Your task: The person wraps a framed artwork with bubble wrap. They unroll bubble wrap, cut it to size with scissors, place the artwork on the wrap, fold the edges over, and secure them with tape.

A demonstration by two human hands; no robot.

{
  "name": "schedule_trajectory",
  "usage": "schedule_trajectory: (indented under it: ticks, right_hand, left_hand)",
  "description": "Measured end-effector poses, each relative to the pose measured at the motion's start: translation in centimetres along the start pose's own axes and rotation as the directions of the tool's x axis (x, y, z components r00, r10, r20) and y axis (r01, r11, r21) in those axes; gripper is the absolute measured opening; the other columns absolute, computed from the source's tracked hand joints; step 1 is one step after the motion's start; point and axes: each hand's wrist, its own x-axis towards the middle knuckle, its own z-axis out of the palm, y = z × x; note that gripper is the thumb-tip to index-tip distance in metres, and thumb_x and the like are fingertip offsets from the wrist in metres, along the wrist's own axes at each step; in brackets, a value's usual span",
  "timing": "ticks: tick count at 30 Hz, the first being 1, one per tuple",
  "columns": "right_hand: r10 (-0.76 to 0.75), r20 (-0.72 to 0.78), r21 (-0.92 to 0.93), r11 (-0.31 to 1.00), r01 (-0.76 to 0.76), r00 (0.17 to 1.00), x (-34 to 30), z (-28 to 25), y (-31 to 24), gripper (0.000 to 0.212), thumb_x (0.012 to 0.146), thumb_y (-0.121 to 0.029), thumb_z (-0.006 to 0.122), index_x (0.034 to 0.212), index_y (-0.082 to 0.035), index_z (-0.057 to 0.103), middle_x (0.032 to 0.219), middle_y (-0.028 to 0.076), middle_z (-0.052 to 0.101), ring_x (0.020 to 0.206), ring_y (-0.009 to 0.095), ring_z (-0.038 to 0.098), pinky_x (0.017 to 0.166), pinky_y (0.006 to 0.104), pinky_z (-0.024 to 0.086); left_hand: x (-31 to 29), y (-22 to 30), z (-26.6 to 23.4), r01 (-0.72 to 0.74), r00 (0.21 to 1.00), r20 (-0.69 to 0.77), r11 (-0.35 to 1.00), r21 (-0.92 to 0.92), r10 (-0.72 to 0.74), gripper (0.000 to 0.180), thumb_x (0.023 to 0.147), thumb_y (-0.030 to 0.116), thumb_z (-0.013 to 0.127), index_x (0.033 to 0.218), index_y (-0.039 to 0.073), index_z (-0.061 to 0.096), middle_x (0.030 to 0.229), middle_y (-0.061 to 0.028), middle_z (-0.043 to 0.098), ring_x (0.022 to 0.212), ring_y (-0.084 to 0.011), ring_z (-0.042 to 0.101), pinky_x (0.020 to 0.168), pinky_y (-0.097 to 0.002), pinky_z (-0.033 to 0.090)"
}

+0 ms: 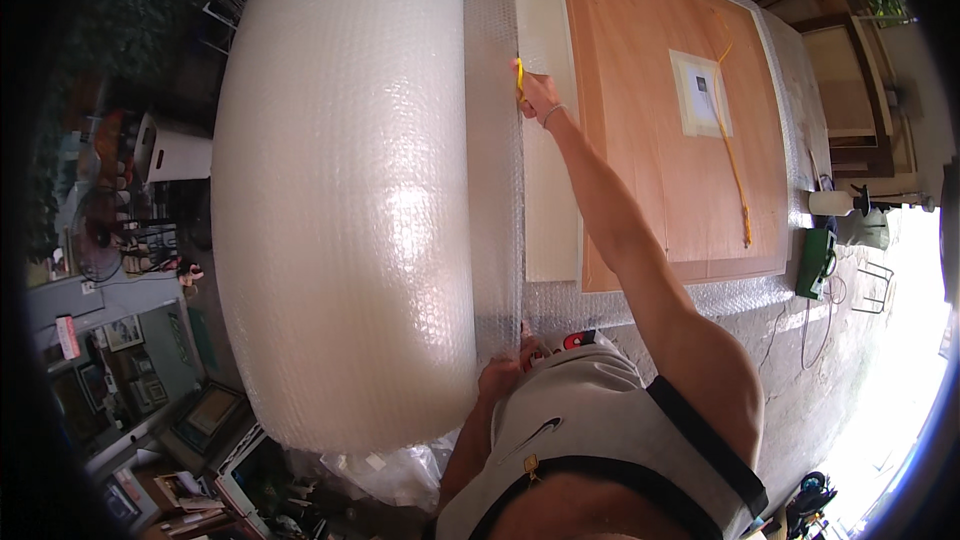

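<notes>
Tool in right fingers — partly hidden

I find the left side walled off by the huge bubble-wrap roll. A narrow lane of flat bubble wrap runs lengthwise between it and the pale board; my left grip blocks its near end, and my right grip, holding a yellow tool, borders it farther up. My right arm slants over the wooden panel; room remains right of it, above the yellow cord.
</notes>
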Motion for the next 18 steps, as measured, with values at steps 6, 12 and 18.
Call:
schedule_trajectory:
  ticks: [6, 12, 18]
  right_hand:
    - [-0.083, -0.071, -0.006, 0.997, 0.083, 0.994, 4.2, -0.1, -1.8, 0.056, 0.079, -0.059, 0.063, 0.065, -0.008, 0.045, 0.056, 0.003, 0.044, 0.038, 0.011, 0.037, 0.033, 0.0268, 0.024]
    - [-0.014, -0.073, -0.010, 1.000, 0.014, 0.997, 10.1, -0.5, -4.6, 0.054, 0.078, -0.059, 0.064, 0.067, -0.008, 0.047, 0.057, 0.004, 0.044, 0.038, 0.011, 0.039, 0.033, 0.0270, 0.024]
    - [-0.087, -0.135, 0.055, 0.994, 0.095, 0.987, 16.4, -0.3, -7.9, 0.056, 0.074, -0.060, 0.068, 0.069, -0.008, 0.047, 0.057, 0.002, 0.043, 0.038, 0.011, 0.039, 0.032, 0.0278, 0.026]
  left_hand:
    - [-0.5, 1.1, 1.7, 0.151, 0.987, -0.038, 0.984, -0.091, -0.155, 0.064, 0.074, 0.014, 0.059, 0.132, -0.007, 0.039, 0.120, -0.0105, 0.049, 0.116, -0.0213, 0.044, 0.104, -0.0303, 0.026]
    - [-0.6, 1.5, 2.9, 0.230, 0.957, -0.179, 0.973, -0.019, -0.230, 0.061, 0.077, 0.014, 0.056, 0.132, -0.007, 0.040, 0.132, -0.0122, 0.045, 0.124, -0.0219, 0.040, 0.106, -0.0314, 0.025]
    - [-2.1, 0.8, 3.1, 0.147, 0.967, -0.158, 0.943, -0.297, -0.200, 0.058, 0.078, 0.014, 0.056, 0.129, -0.008, 0.043, 0.137, -0.0158, 0.044, 0.128, -0.0233, 0.040, 0.106, -0.0339, 0.027]
